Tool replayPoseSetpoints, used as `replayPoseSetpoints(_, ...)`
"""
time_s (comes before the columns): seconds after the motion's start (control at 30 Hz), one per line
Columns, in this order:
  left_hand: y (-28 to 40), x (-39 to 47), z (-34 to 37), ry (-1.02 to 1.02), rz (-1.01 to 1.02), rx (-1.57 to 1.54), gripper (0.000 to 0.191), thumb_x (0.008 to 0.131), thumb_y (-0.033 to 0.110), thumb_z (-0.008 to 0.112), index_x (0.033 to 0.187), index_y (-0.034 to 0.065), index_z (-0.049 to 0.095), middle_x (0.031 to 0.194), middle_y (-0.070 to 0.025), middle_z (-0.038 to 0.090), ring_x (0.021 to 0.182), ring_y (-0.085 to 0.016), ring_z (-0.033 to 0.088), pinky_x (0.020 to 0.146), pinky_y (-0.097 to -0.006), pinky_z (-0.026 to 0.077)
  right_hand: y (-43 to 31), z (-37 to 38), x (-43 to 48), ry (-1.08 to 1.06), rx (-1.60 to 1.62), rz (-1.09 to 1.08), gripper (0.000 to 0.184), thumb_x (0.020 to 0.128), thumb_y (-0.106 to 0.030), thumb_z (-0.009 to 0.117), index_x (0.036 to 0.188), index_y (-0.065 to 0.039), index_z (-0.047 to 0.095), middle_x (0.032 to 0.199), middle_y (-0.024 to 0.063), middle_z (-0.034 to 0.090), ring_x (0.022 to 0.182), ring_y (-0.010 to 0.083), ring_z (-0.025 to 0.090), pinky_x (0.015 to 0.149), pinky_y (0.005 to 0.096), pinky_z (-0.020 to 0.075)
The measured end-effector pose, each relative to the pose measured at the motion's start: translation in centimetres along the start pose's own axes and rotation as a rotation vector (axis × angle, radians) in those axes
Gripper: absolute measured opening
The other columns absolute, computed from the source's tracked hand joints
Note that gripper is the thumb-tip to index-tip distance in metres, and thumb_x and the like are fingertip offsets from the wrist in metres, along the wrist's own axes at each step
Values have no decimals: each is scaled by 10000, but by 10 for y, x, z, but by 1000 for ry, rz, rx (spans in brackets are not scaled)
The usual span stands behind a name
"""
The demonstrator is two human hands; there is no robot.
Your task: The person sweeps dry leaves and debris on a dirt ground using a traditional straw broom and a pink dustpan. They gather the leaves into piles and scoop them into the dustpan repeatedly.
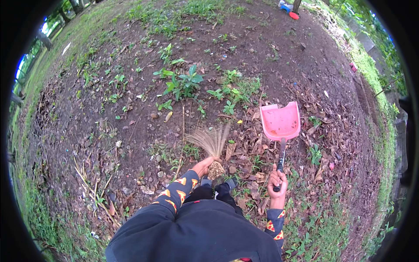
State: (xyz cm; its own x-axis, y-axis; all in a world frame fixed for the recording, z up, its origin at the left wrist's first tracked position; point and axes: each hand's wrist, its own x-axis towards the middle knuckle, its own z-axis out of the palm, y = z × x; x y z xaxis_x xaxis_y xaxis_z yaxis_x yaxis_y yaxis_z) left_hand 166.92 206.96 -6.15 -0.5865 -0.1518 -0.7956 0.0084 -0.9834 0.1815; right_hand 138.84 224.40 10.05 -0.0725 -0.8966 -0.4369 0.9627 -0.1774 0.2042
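Note:
My left hand (207,164) grips a stick broom (212,140) near its bound butt end, just in front of my feet. Its thin bristles fan out away from me over bare soil and look blurred at the tips. In my right hand (277,182) is the black handle of a pink plastic dustpan (281,121). The pan points away from me above dry brown leaves (248,144), its front edge broken on one side. A few bits of debris stick to its inside. Whether the pan touches the ground, I cannot tell.
Green seedlings (185,83) grow ahead of the broom. Dry sticks (95,193) lie to my left, and small stones (154,116) dot the soil. Far off at the right, a red object (294,15) rests by a thin trunk. Grass (381,157) borders the right side.

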Motion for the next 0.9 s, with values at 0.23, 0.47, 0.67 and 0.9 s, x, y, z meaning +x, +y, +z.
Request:
replayPoseSetpoints(0.23, 3, -75, 36, -138, 0, 234, 407, 802, 186, 594, 1185, 96, 488, 709, -50, 605, 511, -157, 599, 435, -284, 511, -10, -16, -6, 8, 84, -2, 311, 899, -17, 450, 1185, 101, 420, 644, 0, 397, 467, 69, 388, 408, 220, 350)
replayPoseSetpoints(0.47, 1, -128, 23, -10, 209, 86, 366, 797, 70, 590, 1142, 94, 469, 829, -46, 605, 565, -152, 619, 490, -303, 554, -20, -12, -6, -67, -11, -94, 348, 894, -16, 451, 1224, 85, 409, 655, 10, 428, 477, 72, 402, 404, 220, 342)
replayPoseSetpoints(0.67, 4, -25, 8, 2, 94, -120, 40, 829, 86, 560, 839, 55, 535, 602, -53, 589, 495, -191, 608, 477, -349, 550, -7, -1, 0, -22, -15, -108, 324, 905, -20, 439, 1210, 84, 410, 638, -1, 390, 475, 69, 390, 405, 214, 348)
replayPoseSetpoints(0.9, 9, -50, -11, -93, 71, 40, 334, 822, 128, 577, 1147, 82, 513, 693, -59, 626, 523, -173, 618, 459, -301, 538, 7, -4, 1, 28, 40, 3, 325, 895, -16, 445, 1195, 104, 410, 602, -6, 365, 469, 76, 383, 404, 217, 354)
